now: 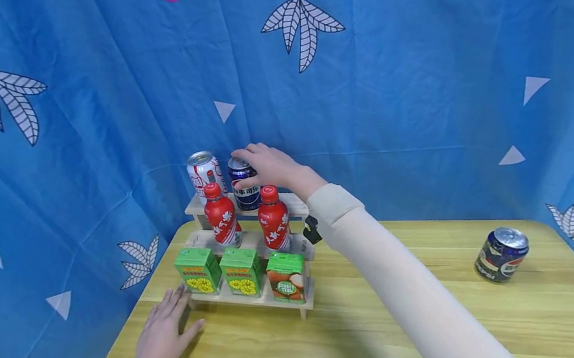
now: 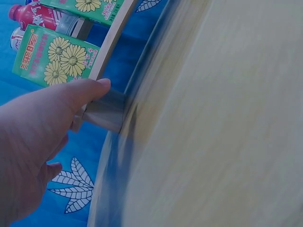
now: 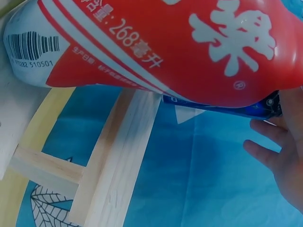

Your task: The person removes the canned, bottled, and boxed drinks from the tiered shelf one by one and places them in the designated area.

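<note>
In the head view my right hand (image 1: 274, 167) reaches over the top shelf and grips a blue Pepsi can (image 1: 247, 196) near its top. In the right wrist view a red bottle (image 3: 199, 52) hides most of that can (image 3: 227, 110). My left hand (image 1: 162, 334) lies with extended fingers at the front left corner of the three-tier wooden rack (image 1: 257, 301). In the left wrist view its thumb (image 2: 97, 88) overlaps the shelf edge beside a green drink carton (image 2: 59, 56). A white-and-red can (image 1: 204, 173) stands left of the Pepsi can.
Red bottles (image 1: 223, 216) (image 1: 274, 221) stand on the middle tier. Green cartons (image 1: 197, 271) (image 1: 241, 272) (image 1: 286, 278) line the bottom tier. Another Pepsi can (image 1: 501, 255) stands at the table's right. A blue curtain (image 1: 408, 93) hangs behind the wooden table (image 1: 403, 285).
</note>
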### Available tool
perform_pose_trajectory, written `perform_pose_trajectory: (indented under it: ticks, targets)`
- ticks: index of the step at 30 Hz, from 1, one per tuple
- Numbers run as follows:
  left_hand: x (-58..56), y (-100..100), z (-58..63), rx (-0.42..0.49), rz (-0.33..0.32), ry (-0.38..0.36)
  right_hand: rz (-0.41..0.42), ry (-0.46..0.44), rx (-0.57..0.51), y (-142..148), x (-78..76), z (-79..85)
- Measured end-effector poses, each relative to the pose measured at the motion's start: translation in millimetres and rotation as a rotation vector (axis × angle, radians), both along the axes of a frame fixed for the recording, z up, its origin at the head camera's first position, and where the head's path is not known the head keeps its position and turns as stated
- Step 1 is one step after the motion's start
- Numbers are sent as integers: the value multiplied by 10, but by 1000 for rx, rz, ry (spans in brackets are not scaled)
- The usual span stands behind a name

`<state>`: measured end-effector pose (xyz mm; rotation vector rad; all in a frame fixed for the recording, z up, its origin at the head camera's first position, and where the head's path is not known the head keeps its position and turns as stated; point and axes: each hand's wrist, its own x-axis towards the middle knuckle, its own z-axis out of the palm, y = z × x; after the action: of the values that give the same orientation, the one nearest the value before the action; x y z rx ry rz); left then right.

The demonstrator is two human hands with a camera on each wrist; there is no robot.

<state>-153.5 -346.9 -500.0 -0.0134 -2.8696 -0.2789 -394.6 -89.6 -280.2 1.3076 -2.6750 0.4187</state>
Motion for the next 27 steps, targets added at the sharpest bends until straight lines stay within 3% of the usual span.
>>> perform_pose_trajectory:
  ticks: [16,27]
  targets:
    - [-4,11,-23,3,1,8,37,104,-6,82,-23,-28]
    - [5,41,-24,7,-2,6,25,169,7,271,50,29]
